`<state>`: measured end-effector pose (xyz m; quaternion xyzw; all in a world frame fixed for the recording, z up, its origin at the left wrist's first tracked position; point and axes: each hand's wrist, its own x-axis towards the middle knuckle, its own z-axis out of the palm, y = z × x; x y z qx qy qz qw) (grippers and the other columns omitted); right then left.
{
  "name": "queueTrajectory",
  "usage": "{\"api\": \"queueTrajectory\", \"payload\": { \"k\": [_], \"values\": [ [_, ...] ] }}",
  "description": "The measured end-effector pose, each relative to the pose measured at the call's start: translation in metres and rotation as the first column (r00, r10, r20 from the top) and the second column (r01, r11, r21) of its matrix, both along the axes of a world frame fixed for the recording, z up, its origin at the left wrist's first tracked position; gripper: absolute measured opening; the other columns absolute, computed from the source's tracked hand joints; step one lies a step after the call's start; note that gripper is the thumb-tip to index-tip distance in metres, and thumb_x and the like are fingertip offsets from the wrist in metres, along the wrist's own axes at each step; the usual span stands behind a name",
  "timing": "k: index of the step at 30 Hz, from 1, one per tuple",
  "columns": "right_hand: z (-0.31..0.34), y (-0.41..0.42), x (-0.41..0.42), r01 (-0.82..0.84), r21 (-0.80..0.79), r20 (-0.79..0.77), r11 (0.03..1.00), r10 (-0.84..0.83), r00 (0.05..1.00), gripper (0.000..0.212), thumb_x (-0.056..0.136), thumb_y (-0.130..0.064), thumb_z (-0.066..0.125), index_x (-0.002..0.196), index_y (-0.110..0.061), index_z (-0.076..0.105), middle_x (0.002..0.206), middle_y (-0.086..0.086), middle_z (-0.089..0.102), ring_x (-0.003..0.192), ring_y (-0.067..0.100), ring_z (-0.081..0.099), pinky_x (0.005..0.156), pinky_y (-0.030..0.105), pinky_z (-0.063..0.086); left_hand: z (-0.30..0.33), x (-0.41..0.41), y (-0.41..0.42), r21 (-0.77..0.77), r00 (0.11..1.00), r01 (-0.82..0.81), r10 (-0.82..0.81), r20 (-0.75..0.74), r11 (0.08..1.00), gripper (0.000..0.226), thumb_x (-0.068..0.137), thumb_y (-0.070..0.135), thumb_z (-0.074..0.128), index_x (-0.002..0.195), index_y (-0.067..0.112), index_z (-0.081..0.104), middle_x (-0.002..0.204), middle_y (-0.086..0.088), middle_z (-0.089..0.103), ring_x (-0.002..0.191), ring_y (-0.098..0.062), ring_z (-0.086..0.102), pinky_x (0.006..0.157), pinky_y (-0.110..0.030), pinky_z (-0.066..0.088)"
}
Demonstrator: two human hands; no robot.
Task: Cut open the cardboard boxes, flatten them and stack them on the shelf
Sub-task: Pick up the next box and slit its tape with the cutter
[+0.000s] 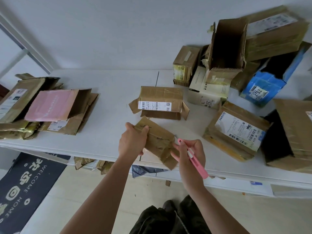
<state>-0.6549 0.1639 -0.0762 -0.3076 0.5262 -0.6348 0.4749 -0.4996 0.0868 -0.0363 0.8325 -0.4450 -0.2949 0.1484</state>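
At the white table's (104, 105) near edge, my left hand (131, 142) grips the small taped brown cardboard box (158, 141); my right hand (190, 156) holds the pink utility knife (194, 157) at its taped end. I'd cut shallowly along the tape, away from my left fingers.

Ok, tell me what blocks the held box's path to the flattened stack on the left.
Nothing visible: bare shelf top lies between the small box in the left hand and the flattened stack.
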Motion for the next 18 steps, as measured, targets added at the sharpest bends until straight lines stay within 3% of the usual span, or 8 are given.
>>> {"api": "queueTrajectory", "payload": {
  "k": [3,5,7,9,11,12,15,18],
  "values": [
    [0.001,-0.013,0.001,0.009,-0.028,-0.041,1.0,-0.01,0.999,0.007,0.098,-0.006,0.055,0.092,-0.008,0.052,0.101,0.009,0.069,0.098,0.021,0.072,0.072,0.039,0.062,-0.002,0.001,0.007,0.07,0.951,0.065,-0.083,0.299,0.995,0.06,0.092,0.07,0.039,0.115,0.014,0.041,0.084,-0.003,0.062,0.076,-0.027,0.064,0.064,-0.036,0.048],
    [0.003,-0.027,0.001,-0.006,-0.042,-0.088,0.999,0.002,0.996,0.007,0.098,-0.008,0.055,0.092,-0.008,0.052,0.099,0.012,0.069,0.094,0.026,0.072,0.072,0.049,0.061,-0.006,0.003,0.013,0.015,0.83,0.16,-0.143,0.539,0.987,0.066,0.092,0.07,0.035,0.124,0.012,0.039,0.103,-0.008,0.061,0.094,-0.03,0.061,0.067,-0.038,0.045],
    [0.005,-0.04,0.001,-0.034,-0.042,-0.081,0.999,0.031,0.996,0.007,0.098,-0.009,0.056,0.093,-0.007,0.052,0.1,0.015,0.069,0.095,0.028,0.072,0.077,0.055,0.059,-0.014,0.007,0.016,-0.1,0.74,0.373,-0.23,0.632,0.923,0.061,0.097,0.06,0.033,0.14,0.016,0.034,0.128,-0.011,0.049,0.117,-0.03,0.052,0.091,-0.042,0.046],
    [0.007,-0.05,-0.001,-0.069,-0.042,-0.03,0.997,0.068,0.997,0.008,0.099,-0.009,0.055,0.095,-0.004,0.05,0.107,0.018,0.068,0.1,0.027,0.071,0.082,0.053,0.059,-0.02,0.014,0.014,-0.164,0.785,0.534,-0.415,0.46,0.829,0.061,0.1,0.053,0.025,0.153,0.022,0.026,0.152,-0.009,0.031,0.143,-0.031,0.028,0.116,-0.048,0.029],
    [0.005,-0.052,-0.004,-0.101,-0.048,-0.007,0.994,0.101,0.995,0.009,0.099,-0.009,0.054,0.095,-0.002,0.048,0.108,0.016,0.068,0.101,0.023,0.071,0.082,0.048,0.06,-0.027,0.02,0.013,-0.182,0.818,0.564,-0.515,0.257,0.805,0.071,0.095,0.059,0.017,0.157,0.026,0.013,0.165,0.001,0.007,0.153,-0.024,-0.002,0.123,-0.05,0.009],
    [0.003,-0.052,-0.007,-0.113,-0.057,-0.042,0.992,0.111,0.993,0.01,0.099,-0.008,0.054,0.095,-0.001,0.048,0.104,0.014,0.068,0.1,0.02,0.071,0.08,0.046,0.061,-0.031,0.022,0.012,-0.182,0.818,0.568,-0.528,0.228,0.802,0.077,0.092,0.064,0.017,0.158,0.027,0.009,0.166,0.004,0.0,0.152,-0.021,-0.01,0.123,-0.048,0.004],
    [-0.002,-0.048,-0.01,-0.142,-0.063,-0.158,0.988,0.131,0.979,0.011,0.098,-0.007,0.055,0.094,0.001,0.049,0.09,0.001,0.07,0.095,0.016,0.071,0.074,0.042,0.062,-0.033,0.027,0.004,-0.138,0.805,0.587,-0.557,0.203,0.798,0.095,0.08,0.079,0.02,0.158,0.028,0.005,0.165,0.008,-0.009,0.15,-0.015,-0.016,0.122,-0.045,0.005],
    [-0.004,-0.05,-0.009,-0.136,-0.058,-0.198,0.989,0.123,0.973,0.01,0.098,-0.008,0.056,0.093,-0.001,0.05,0.085,0.0,0.069,0.088,0.014,0.071,0.071,0.043,0.062,-0.03,0.031,-0.003,-0.103,0.807,0.589,-0.577,0.124,0.802,0.103,0.073,0.084,0.032,0.157,0.032,0.004,0.164,0.012,-0.012,0.149,-0.009,-0.019,0.121,-0.043,0.006]
  ]
}}
